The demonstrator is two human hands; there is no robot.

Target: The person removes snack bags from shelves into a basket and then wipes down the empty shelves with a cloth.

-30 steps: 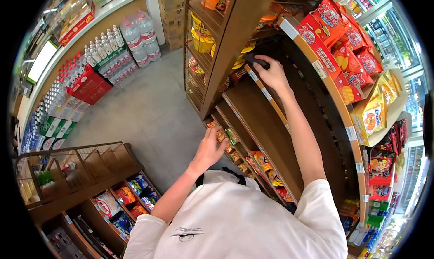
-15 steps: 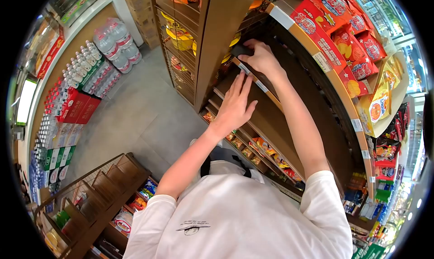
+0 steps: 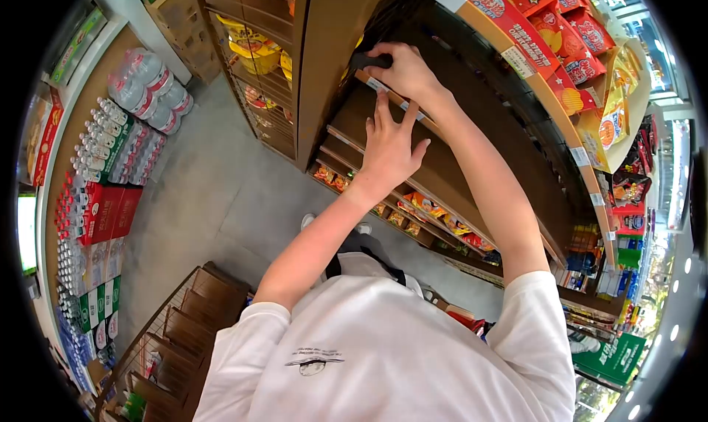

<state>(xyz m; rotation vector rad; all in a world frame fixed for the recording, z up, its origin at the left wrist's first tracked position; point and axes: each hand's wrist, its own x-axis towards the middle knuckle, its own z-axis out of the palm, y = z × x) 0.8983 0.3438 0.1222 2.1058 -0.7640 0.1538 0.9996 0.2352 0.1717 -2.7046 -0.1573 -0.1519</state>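
Observation:
My right hand [image 3: 408, 70] grips a dark, soft-looking bundle that resembles a folded cloth [image 3: 371, 61]. It presses this at the far left end of a brown shelf [image 3: 472, 120], close to the upright panel. Below it, my left hand [image 3: 391, 145] has its fingers spread, the tips resting on the shelf's front edge beside small price labels [image 3: 377, 84]. Nothing is held in the left hand. Part of the bundle is hidden by the right fingers.
A tall brown panel [image 3: 328, 61] stands left of the shelf. Red snack bags [image 3: 564, 35] sit on the upper shelf at right. Packs of bottled water [image 3: 151, 90] line the left wall. A wire-sided rack [image 3: 188, 322] stands at lower left. Snack packets [image 3: 431, 208] fill lower shelves.
The view has shifted, so surroundings sit differently. My right hand with the dark cloth has moved slightly left along the shelf end. The left hand's fingers have spread a little wider on the edge.

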